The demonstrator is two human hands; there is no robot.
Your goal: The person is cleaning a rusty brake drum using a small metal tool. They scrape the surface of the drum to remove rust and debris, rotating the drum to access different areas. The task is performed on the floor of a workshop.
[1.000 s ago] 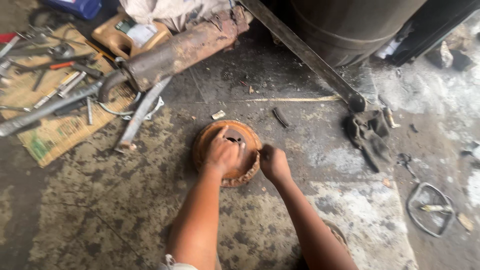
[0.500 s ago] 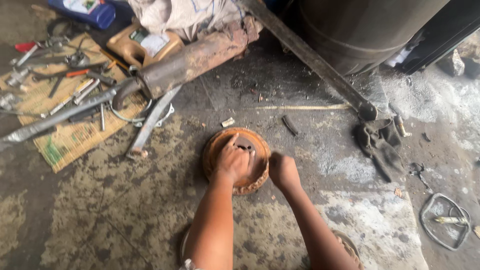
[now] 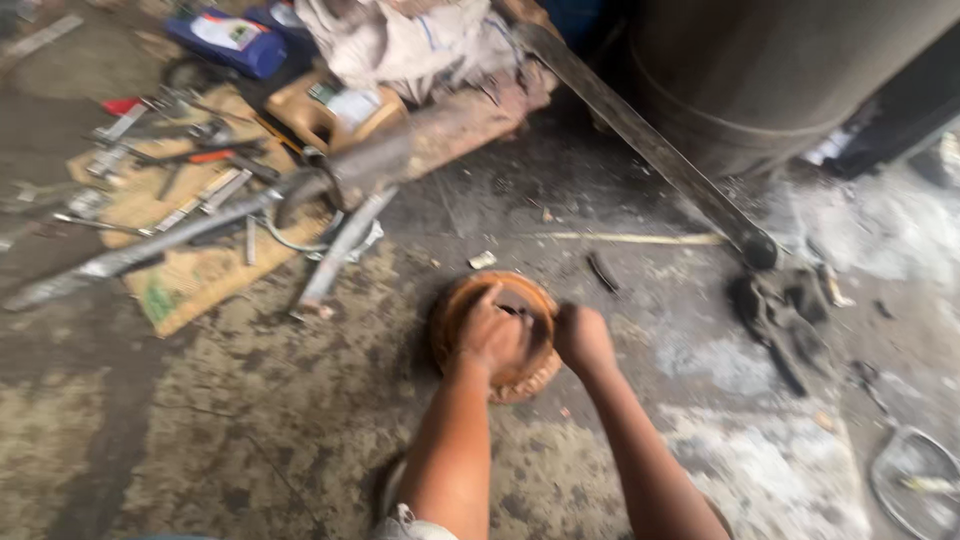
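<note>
A round rusty orange metal disc [image 3: 462, 302], like a brake drum or hub, lies flat on the stained concrete floor. My left hand [image 3: 488, 332] rests on top of it, fingers curled over its middle, where a small dark part shows. My right hand [image 3: 583, 338] is closed at the disc's right rim and touches it. The frame is blurred, so I cannot make out whether the right hand holds a small item. Both forearms reach in from the bottom edge.
A cardboard sheet [image 3: 190, 275] at left carries several wrenches and tools. A rusty pipe [image 3: 345, 240], a tan jug [image 3: 335, 110], a blue bottle [image 3: 225, 35] and rags [image 3: 395, 40] lie behind. A long metal bar [image 3: 650, 140] leans by a dark drum [image 3: 760, 70]. Black scraps [image 3: 780, 310] lie right.
The view has shifted, so the disc and my hands sit further right and lower in the picture. My hands stay on the disc, the right one pressed closer to its rim.
</note>
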